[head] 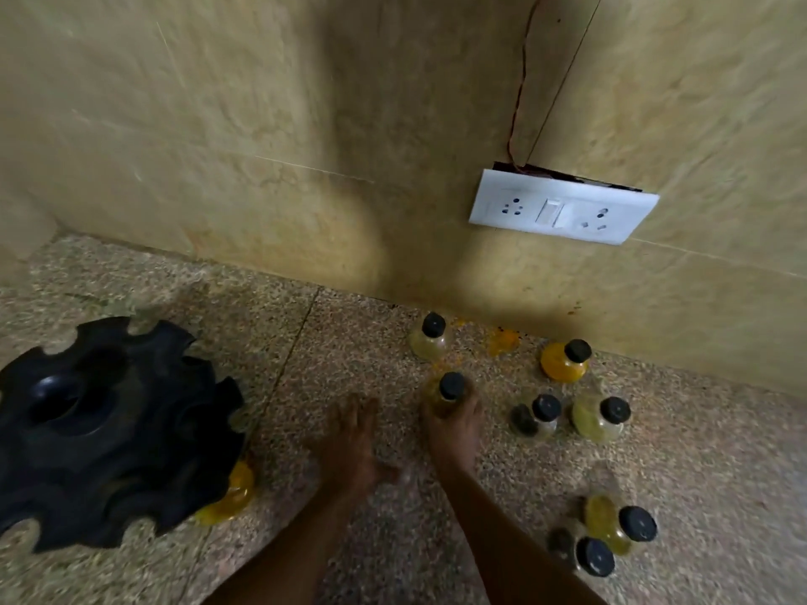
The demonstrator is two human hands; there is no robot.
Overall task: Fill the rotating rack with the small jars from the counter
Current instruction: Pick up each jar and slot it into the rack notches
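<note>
The black rotating rack [105, 434] with notched slots stands at the left of the speckled counter [349, 342]. One jar with yellow contents [233, 491] sits in a slot at its right side. My right hand [452, 425] is shut on a small black-capped jar [447, 393] at the counter's middle. My left hand [349, 443] hovers open just left of it, holding nothing. Several more small jars with black caps stand to the right: one near the wall [430, 340], a yellow one [565, 362], a pair [567, 417], and two at the lower right [611, 534].
A beige tiled wall [262, 146] rises behind the counter. On it hangs a white switch and socket plate [561, 207] with a red wire above. A yellow-orange stain [502, 340] marks the counter near the wall.
</note>
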